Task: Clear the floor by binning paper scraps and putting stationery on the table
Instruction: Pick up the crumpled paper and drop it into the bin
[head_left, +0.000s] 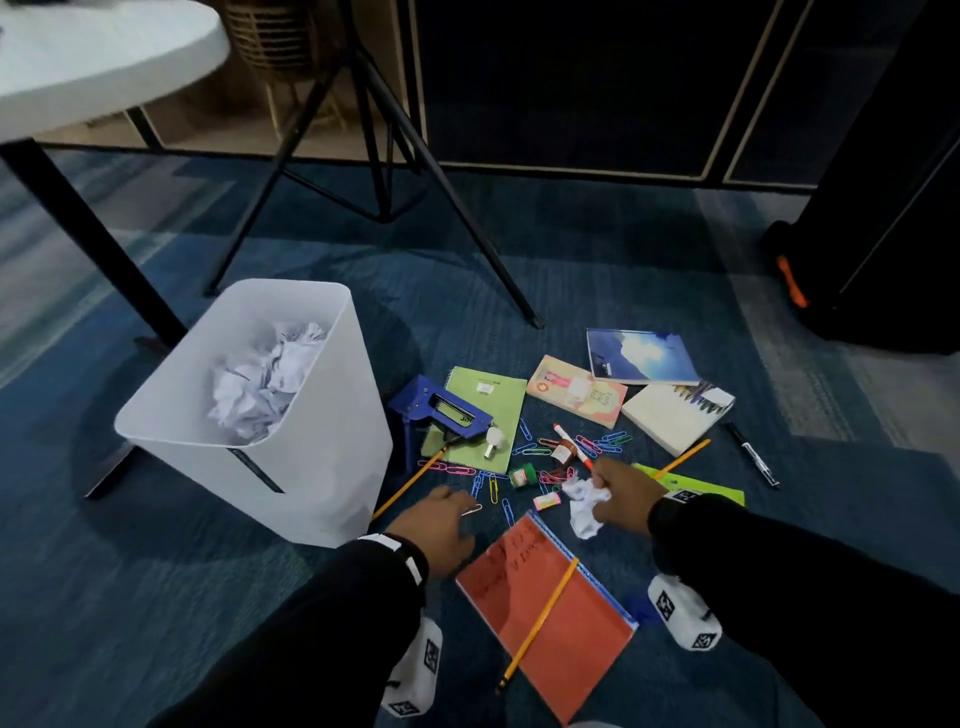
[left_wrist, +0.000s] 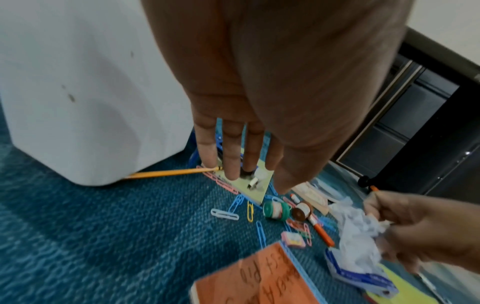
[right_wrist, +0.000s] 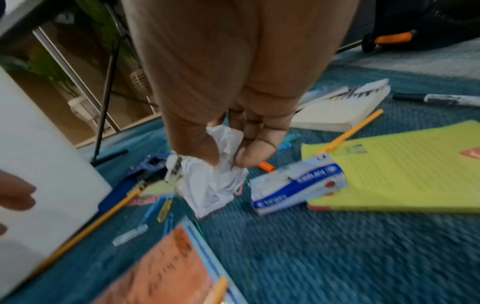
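Note:
My right hand (head_left: 618, 486) pinches a crumpled white paper scrap (head_left: 584, 506) just above the blue carpet, amid scattered stationery. In the right wrist view the thumb and fingers (right_wrist: 205, 152) curl round the scrap (right_wrist: 213, 185). My left hand (head_left: 447, 519) hovers beside the white bin (head_left: 291, 467) with straight fingers (left_wrist: 231, 156) and holds nothing. Crumpled paper (head_left: 265, 379) fills part of the bin. On the floor lie an orange notebook (head_left: 519, 597) with a pencil (head_left: 540, 629) across it, coloured paper clips (head_left: 491, 486), a green notebook (head_left: 493, 400) and a blue stapler (head_left: 441, 410).
A white table (head_left: 104, 62) stands at the upper left, its dark leg (head_left: 88, 234) behind the bin. Black tripod legs (head_left: 452, 208) spread beyond the pile. Books (head_left: 675, 415), a marker (head_left: 753, 457), a yellow-green pad (right_wrist: 405, 168) and a staples box (right_wrist: 298, 185) lie to the right.

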